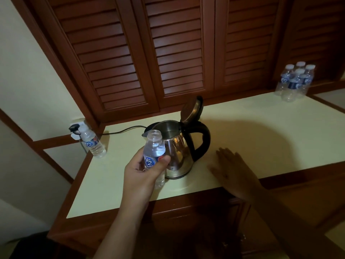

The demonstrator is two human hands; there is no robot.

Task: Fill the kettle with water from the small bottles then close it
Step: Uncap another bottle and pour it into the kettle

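My left grip (143, 172) wraps the uncapped bottle (154, 147), axis upright, just front-left of kettle (177, 148). Its open mouth lies beyond-right, lid (191, 110) up. Right grip (235, 169) flat, empty, farther right.

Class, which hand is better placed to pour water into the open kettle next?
Left: the left hand grips the uncapped clear plastic bottle beside the steel kettle; the right hand is open, holding nothing.

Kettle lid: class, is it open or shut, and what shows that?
Open. The lid stands tilted up on its hinge, leaving the kettle uncovered, its steel inside visible.
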